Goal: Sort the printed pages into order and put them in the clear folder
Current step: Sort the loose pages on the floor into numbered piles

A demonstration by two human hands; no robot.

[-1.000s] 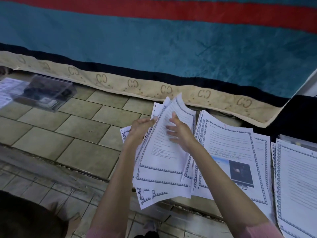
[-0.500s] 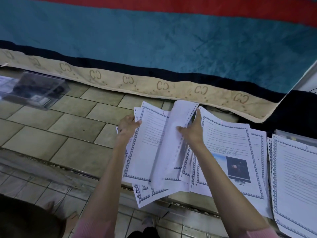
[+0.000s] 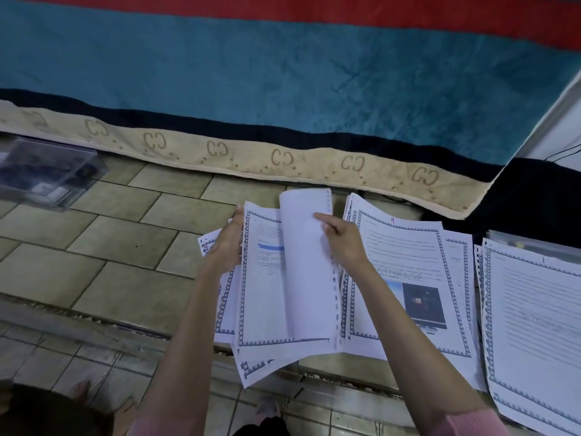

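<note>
Pages in hand: the person has a loose bundle of printed pages lifted just over the tiled floor, near the middle of the view, fanned out and not squared up at all.
Left hand: the left hand grips the bundle's left edge, thumb on top and the other fingers tucked under the paper where they can't be seen.
Right hand: the right hand is peeling one flipped sheet over, blank side up, fingers curled round its right edge with the forefinger laid across it.
Sorted-ish piles: to the right lies a second pile topped by a page marked 9, and further right a third pile whose top page looks marked 1, though that's small and hard to read.
Folder: something clear and flat pokes out at the far edge of that right pile, possibly the clear folder, can't tell for sure. A clear plastic box sits far left, well apart.
Backdrop: a teal blanket hangs along the far side.
Progress: looks early to midway. Pages are split into piles but the held bundle isn't ordered yet, and nothing visibly sits in a folder.
</note>
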